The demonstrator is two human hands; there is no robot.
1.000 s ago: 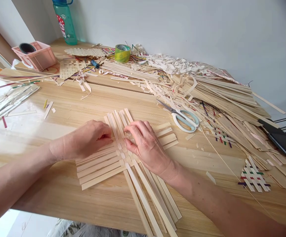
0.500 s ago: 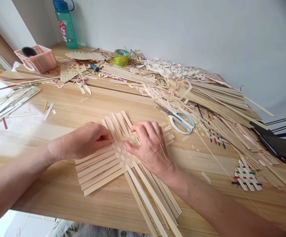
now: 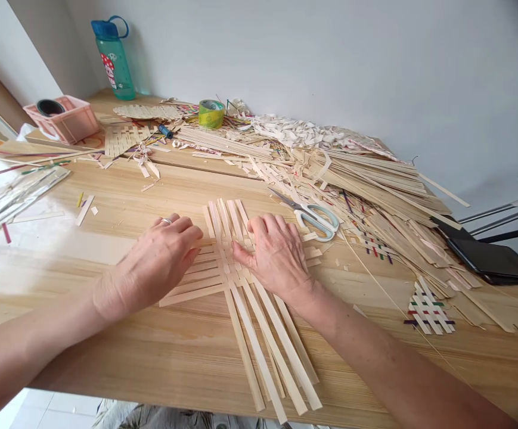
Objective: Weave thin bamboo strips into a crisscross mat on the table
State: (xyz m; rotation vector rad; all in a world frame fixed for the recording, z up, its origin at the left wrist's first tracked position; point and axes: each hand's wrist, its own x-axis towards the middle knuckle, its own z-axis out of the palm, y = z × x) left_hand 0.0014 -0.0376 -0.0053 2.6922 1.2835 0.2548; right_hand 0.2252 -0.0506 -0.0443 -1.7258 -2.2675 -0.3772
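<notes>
Flat pale wooden strips, crossing over and under one another, form a woven mat (image 3: 229,262) on the wooden table before me. Long loose ends (image 3: 259,351) run toward the table's front edge, and others point left, right and away. At the left side my left hand (image 3: 163,253), with a ring on it, has its fingers closed on the end of a crosswise strip (image 3: 207,242). My right hand (image 3: 274,253) lies over the right part of the weave, its fingers curled down onto it and its thumb across the middle. That hand hides the strips beneath it.
Scissors (image 3: 315,219) lie just beyond my right hand. Piled strips (image 3: 375,179) and scraps cover the back and right. A small woven piece (image 3: 429,308), a pink basket (image 3: 68,122), a tape roll (image 3: 211,113) and a water bottle (image 3: 114,65) stand or lie around.
The mat has turned slightly and its left strips now lie more level. My left hand has rolled palm-down and closed at a strip; my right hand still presses on the weave.
</notes>
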